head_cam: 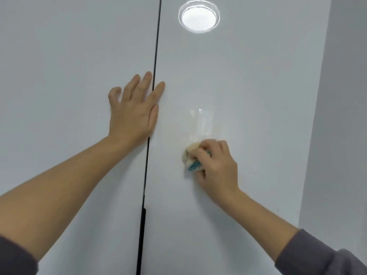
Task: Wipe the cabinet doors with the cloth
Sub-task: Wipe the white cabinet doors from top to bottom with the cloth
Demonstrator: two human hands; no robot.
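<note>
Two glossy white cabinet doors fill the view: the left door and the right door, split by a dark vertical gap. My left hand lies flat with fingers spread across that gap, pressing on both doors. My right hand grips a bunched cream cloth with teal stripes and holds it against the right door. A faint smeared patch shows on the door just above the cloth.
A round ceiling lamp is mirrored in the right door. A black handle strip runs down the lower part of the gap. A grey wall borders the right door's edge.
</note>
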